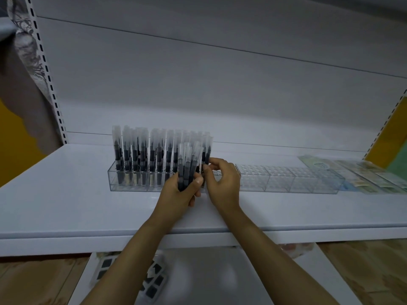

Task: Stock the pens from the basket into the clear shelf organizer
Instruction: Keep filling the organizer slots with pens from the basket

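Your left grip (180, 192) clutches a bundle of pens (188, 164) upright, just in front of the clear organizer (286, 183). Your right grip (223, 180) pinches one pen (207, 150) standing at its filled rows' right end. Organizer sits on white shelf (66, 194); yellow wall (383, 142) behind.

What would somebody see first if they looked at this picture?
First come the black pens with frosted clear caps, standing upright in the left half of the long clear plastic organizer on the white shelf. Right in front, the left hand grips a bundle of the same pens. The right hand seems to pinch one pen at the edge of the filled rows.
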`<state>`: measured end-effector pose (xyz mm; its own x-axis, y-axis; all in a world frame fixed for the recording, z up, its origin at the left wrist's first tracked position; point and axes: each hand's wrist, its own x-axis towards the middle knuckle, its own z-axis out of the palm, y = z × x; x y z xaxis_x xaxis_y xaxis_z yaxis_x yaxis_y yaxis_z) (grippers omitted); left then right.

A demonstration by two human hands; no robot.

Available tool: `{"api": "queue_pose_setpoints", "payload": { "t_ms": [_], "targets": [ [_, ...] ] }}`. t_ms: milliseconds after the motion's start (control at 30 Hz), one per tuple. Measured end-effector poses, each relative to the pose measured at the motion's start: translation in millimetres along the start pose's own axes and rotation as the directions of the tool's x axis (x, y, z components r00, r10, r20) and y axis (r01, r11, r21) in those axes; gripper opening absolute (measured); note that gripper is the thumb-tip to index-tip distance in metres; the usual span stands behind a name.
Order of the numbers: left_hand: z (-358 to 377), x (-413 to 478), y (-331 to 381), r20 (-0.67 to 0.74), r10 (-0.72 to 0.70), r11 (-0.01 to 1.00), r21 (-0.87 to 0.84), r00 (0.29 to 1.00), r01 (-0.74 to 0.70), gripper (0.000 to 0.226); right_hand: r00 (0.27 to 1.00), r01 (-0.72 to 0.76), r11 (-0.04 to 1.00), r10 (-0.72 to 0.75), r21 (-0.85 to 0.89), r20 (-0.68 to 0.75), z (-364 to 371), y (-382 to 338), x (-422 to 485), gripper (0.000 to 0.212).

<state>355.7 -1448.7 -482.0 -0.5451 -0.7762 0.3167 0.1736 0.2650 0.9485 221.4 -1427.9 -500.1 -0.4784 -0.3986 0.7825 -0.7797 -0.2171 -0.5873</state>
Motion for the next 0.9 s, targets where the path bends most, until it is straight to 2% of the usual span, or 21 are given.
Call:
{"api": "queue_pose_setpoints", "payload": {
  "t_ms": [367, 900],
  "targets": [
    [1.0, -1.3, 0.6, -0.023, -0.031, 0.999, 0.010, 0.999, 0.032, 0.012, 1.000, 0.001, 1.000, -0.002, 0.023, 0.018, 0.2, 0.2, -1.3, 0.035],
    [1.8, -2.1, 0.9, 0.022, -0.006, 0.997, 0.081, 1.000, 0.004, 0.015, 0.999, -0.025, 0.999, 0.025, 0.020, 0.040, -1.8, -4.3, -1.2, 0.037]
  ]
}}
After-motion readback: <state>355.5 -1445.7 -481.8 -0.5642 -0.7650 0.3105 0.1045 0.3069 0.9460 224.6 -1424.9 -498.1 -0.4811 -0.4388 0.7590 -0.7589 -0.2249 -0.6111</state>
